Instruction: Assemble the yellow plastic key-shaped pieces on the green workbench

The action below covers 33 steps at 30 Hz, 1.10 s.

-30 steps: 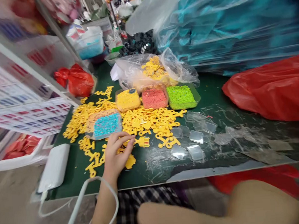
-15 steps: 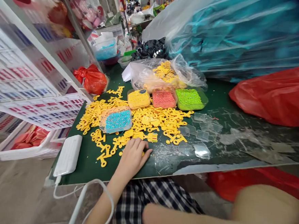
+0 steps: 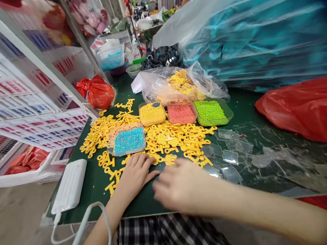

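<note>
Green worktable (image 3: pixel 92 191) spreads wide; the heap of yellow plastic pieces (image 3: pixel 170 137) sits at twelve o'clock from both hands. Right hand (image 3: pixel 179 185) blurs over the table, grip impossible to read. Left hand (image 3: pixel 136 173) lies flat, fingers spread on the heap's near edge, clutching nothing; blue bead tray (image 3: pixel 128 140) at its twelve.

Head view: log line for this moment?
left hand flat on yellow pieces | right hand blurred above green mat, grip unclear | blue bead tray beside left hand
</note>
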Each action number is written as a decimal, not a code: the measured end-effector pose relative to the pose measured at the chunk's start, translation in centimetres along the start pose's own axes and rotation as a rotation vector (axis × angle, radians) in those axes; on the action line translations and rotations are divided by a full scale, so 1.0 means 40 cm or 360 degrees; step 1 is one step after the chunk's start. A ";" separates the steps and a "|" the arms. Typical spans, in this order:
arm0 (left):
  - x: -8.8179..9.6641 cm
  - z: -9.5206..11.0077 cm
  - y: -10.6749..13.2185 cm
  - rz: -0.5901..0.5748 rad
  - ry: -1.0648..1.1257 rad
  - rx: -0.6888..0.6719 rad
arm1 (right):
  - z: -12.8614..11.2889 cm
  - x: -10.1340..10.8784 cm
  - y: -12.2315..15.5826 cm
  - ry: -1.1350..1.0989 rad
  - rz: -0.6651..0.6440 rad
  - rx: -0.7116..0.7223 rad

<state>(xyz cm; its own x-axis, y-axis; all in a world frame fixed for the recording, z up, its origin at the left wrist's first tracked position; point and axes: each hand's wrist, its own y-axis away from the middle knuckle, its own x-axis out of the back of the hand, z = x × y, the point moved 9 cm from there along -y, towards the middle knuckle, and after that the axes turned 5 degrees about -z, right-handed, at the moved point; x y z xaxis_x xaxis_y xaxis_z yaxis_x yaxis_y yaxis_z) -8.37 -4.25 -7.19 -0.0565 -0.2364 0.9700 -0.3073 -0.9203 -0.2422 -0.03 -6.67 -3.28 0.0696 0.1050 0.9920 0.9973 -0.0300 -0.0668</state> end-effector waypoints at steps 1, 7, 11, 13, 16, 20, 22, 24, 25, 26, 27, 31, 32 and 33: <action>0.016 0.001 -0.009 0.0016 0.0039 -0.0008 | 0.094 0.011 0.001 0.0004 0.0002 -0.0191; 0.126 -0.003 -0.131 0.0151 0.0203 0.0037 | 0.414 -0.023 0.111 -0.0132 -0.0231 -0.0935; 0.145 -0.043 -0.167 0.0269 0.0318 0.0109 | 0.443 -0.051 0.156 -0.0318 -0.0236 -0.1050; 0.137 -0.063 -0.154 0.0313 0.0375 0.0154 | 0.445 -0.047 0.163 -0.0337 -0.0192 -0.1049; 0.117 -0.075 -0.127 0.0306 0.0423 0.0182 | 0.444 -0.029 0.164 -0.0249 -0.0128 -0.0980; 0.111 -0.079 -0.112 0.0273 0.0481 0.0194 | 0.446 0.009 0.163 0.0020 0.0098 -0.0882; 0.113 -0.084 -0.111 0.0255 0.0505 0.0206 | 0.448 0.032 0.170 0.0100 0.0278 -0.0863; 0.115 -0.089 -0.111 0.0243 0.0524 0.0217 | 0.447 0.052 0.177 0.0038 0.0446 -0.0839; 0.115 -0.090 -0.111 0.0243 0.0537 0.0225 | 0.444 0.060 0.177 -0.0064 0.0514 -0.0808; 0.113 -0.091 -0.112 0.0243 0.0561 0.0236 | 0.438 0.067 0.175 -0.0210 0.0572 -0.0757; 0.110 -0.089 -0.114 0.0239 0.0597 0.0241 | 0.429 0.071 0.171 -0.0384 0.0618 -0.0695; 0.087 -0.053 -0.130 0.0159 0.0811 0.0157 | 0.399 0.070 0.143 -0.1073 0.0753 -0.0554; 0.083 -0.042 -0.133 0.0137 0.0860 0.0127 | 0.397 0.062 0.137 -0.1207 0.0773 -0.0574; 0.080 -0.033 -0.135 0.0124 0.0905 0.0106 | 0.395 0.050 0.130 -0.1328 0.0782 -0.0607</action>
<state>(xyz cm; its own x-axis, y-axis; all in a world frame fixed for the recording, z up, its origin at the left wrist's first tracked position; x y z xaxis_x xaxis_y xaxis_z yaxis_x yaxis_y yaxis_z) -8.15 0.39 -2.74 -0.5839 -0.1164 0.8034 -0.2222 -0.9289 -0.2961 5.67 9.08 -3.33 0.6045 0.6462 0.4658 0.7916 -0.5523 -0.2612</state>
